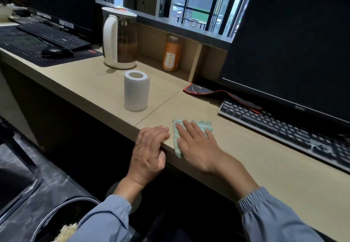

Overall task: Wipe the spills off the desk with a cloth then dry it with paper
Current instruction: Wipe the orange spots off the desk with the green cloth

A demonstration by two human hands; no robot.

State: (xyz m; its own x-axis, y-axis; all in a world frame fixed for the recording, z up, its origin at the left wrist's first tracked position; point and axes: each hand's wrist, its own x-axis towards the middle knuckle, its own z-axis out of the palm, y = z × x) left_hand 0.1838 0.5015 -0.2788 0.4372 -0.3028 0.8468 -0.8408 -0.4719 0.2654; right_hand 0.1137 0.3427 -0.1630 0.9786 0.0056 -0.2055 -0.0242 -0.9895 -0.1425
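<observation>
Cloth (203, 124): small, green-and-white patterned, flat on the desk (265, 156) at its front edge, one corner hanging slightly over the lip. Right hand (197, 147) lies palm-down on the cloth with fingers straight and spread, pressing it to the surface and not curled round it; the cloth shows past the fingertips and beside the thumb. Left hand (149, 147) is just to the left of the cloth and not touching it, with its fingers laid fairly straight over the desk edge and its thumb against the front face below, holding nothing. Both wrists come out of grey-blue sleeves with elastic cuffs. Behind and to the left of the cloth, across the seam between two desk panels, the paper roll (136, 91) stands upright, white, hollow core upward, apart from the cloth. Farther back from the cloth along the same line is a white-handled kettle (119, 39), its clear body showing dark liquid. Behind the cloth, in an open cubby under the window sill, stands an orange bottle (171, 54). Right of the cloth and further back, a dark keyboard (284, 128) runs along the desk under a large black monitor (293, 43); a red-trimmed mat (223, 95) pokes out behind that keyboard. Far left of the cloth: a second keyboard (53, 35) and a black mouse (56, 52) on a dark pad. Below and left of the cloth, on the floor, is a round bin (66, 221) with pale scraps inside.
</observation>
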